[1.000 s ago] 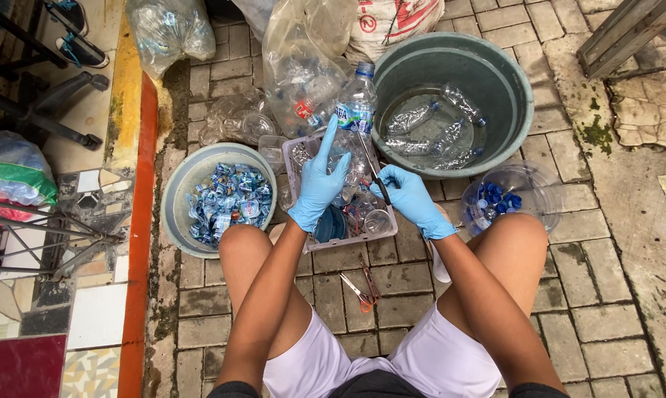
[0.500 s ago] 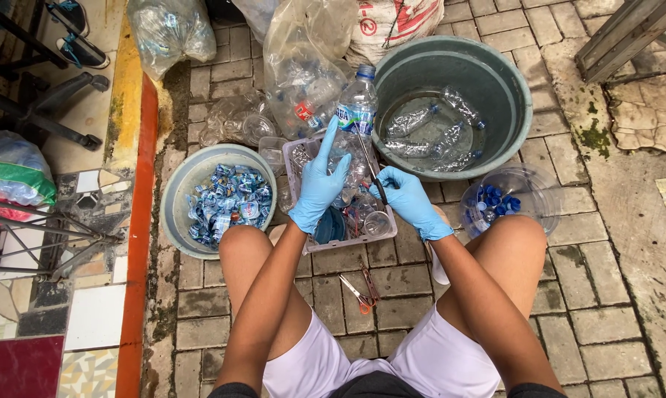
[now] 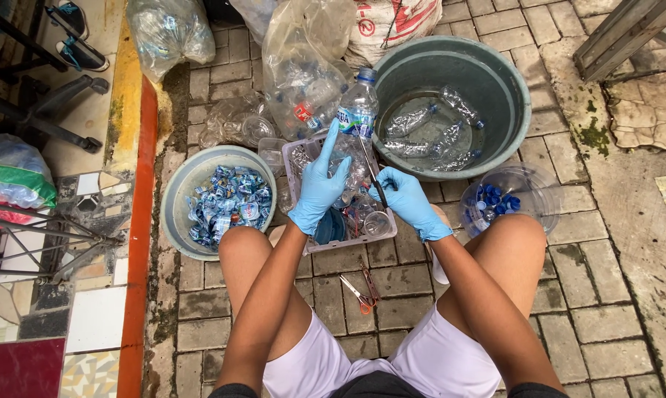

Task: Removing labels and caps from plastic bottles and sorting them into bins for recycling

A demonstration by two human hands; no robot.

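My left hand (image 3: 318, 184), in a blue glove, grips a clear plastic bottle (image 3: 356, 118) with a blue cap and a blue label, held over a pale basket (image 3: 296, 158). My right hand (image 3: 408, 200), also gloved in blue, holds a thin blade (image 3: 370, 168) whose tip rests against the bottle's label. The basket below holds clear plastic pieces and a dark blue lid. I am crouched with both knees either side of it.
A grey bowl (image 3: 177, 193) of torn blue labels sits left. A big green tub (image 3: 510, 81) with stripped bottles stands behind right. A clear bowl (image 3: 528, 184) holds blue caps. Orange-handled scissors (image 3: 359, 291) lie on the paving. Bags of bottles (image 3: 300, 59) stand behind.
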